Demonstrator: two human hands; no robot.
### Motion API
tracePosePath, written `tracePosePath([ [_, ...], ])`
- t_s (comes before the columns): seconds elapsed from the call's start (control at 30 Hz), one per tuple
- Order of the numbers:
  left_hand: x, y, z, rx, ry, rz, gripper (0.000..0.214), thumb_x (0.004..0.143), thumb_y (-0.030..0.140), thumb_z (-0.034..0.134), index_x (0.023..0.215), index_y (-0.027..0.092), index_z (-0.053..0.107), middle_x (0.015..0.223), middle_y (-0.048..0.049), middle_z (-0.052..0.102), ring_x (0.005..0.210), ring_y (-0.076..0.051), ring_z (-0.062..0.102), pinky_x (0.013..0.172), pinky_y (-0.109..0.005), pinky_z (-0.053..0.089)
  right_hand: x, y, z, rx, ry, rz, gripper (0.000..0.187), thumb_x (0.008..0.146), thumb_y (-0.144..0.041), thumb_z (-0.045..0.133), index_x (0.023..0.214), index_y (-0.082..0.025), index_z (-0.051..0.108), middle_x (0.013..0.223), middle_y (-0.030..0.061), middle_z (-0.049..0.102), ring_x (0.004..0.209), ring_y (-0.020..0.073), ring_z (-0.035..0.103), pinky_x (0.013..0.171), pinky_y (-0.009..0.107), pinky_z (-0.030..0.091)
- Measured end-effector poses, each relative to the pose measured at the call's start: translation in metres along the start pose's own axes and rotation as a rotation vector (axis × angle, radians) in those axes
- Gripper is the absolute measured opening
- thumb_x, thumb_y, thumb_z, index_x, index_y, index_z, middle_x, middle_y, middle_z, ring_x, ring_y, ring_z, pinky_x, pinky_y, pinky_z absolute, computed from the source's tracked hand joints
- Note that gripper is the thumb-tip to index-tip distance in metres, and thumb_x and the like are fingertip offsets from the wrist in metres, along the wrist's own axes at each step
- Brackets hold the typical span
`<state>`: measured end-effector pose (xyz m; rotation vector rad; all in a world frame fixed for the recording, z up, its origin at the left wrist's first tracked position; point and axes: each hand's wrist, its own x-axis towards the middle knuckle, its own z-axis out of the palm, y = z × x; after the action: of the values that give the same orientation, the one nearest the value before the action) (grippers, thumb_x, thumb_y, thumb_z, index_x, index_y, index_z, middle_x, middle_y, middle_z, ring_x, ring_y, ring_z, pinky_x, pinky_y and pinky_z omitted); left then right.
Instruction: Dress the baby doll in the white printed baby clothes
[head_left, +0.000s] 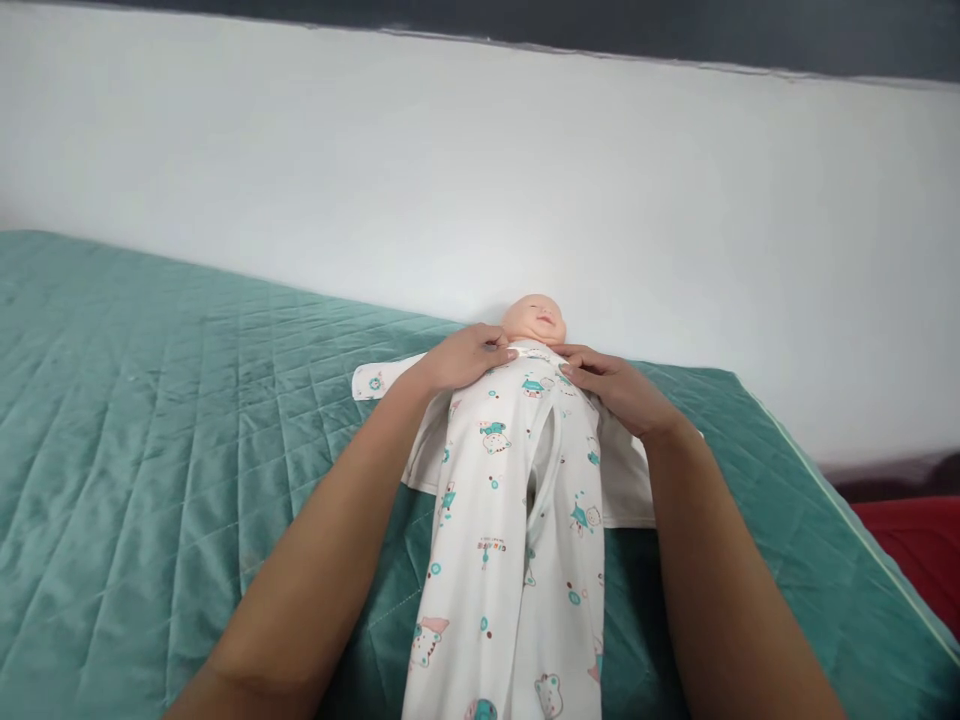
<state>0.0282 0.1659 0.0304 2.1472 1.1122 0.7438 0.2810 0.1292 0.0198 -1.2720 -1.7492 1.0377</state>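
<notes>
A baby doll [534,318] lies on its back on the green quilted bed [150,400], head toward the wall. It wears a white sleepsuit [487,520] printed with small teal animals; the front is partly open down the middle. My left hand [465,355] rests on the doll's left chest near the collar, fingers pinching the cloth at the neck. My right hand [611,385] lies on the other side of the chest, fingers curled onto the fabric edge near the collar.
A white wall [525,180] runs right behind the bed. The bed's right edge [840,500] drops off toward a red surface [919,560] at the lower right. More quilt stretches away to the left.
</notes>
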Motion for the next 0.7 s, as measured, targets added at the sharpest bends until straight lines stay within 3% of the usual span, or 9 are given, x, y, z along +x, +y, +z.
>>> tracePosePath([
  [0.2, 0.001, -0.005, 0.004, -0.023, 0.059, -0.013, 0.024, 0.089, 0.036, 0.051, 0.071, 0.021, 0.047, 0.076, -0.0006, 0.055, 0.072, -0.017, 0.049, 0.068, -0.031, 0.037, 0.009, 0.006, 0.004, -0.017, 0.082, -0.014, 0.028, 0.082, -0.048, 0.065, 0.076, -0.021, 0.068, 0.117, 0.0042, 0.071, 0.107, 0.0263, 0.062, 0.095, 0.042, 0.045],
  [0.4, 0.002, -0.016, 0.002, -0.024, 0.132, -0.019, 0.025, 0.088, 0.032, 0.05, 0.068, 0.02, 0.041, 0.068, 0.0019, 0.047, 0.068, -0.015, 0.044, 0.064, -0.029, 0.033, 0.014, -0.003, 0.022, -0.361, 0.296, -0.048, 0.027, 0.086, -0.046, 0.056, 0.08, -0.022, 0.066, 0.084, 0.0016, 0.07, 0.083, 0.0213, 0.059, 0.077, 0.036, 0.041],
  [0.57, 0.004, -0.025, 0.003, -0.005, 0.161, -0.027, 0.023, 0.088, 0.031, 0.049, 0.069, 0.021, 0.039, 0.067, 0.0021, 0.047, 0.067, -0.015, 0.044, 0.063, -0.029, 0.033, 0.018, -0.005, 0.035, -0.468, 0.398, -0.107, 0.024, 0.088, -0.042, 0.052, 0.074, -0.023, 0.06, 0.081, 0.0028, 0.068, 0.081, 0.0219, 0.058, 0.079, 0.037, 0.041],
  [0.7, 0.002, -0.024, 0.008, 0.0, 0.188, -0.049, 0.018, 0.088, 0.031, 0.051, 0.074, 0.021, 0.045, 0.075, 0.0002, 0.057, 0.072, -0.017, 0.051, 0.068, -0.03, 0.039, 0.018, -0.002, 0.037, -0.364, 0.436, -0.07, 0.022, 0.085, -0.042, 0.058, 0.073, -0.023, 0.057, 0.082, 0.0023, 0.068, 0.08, 0.0212, 0.059, 0.08, 0.038, 0.043],
])
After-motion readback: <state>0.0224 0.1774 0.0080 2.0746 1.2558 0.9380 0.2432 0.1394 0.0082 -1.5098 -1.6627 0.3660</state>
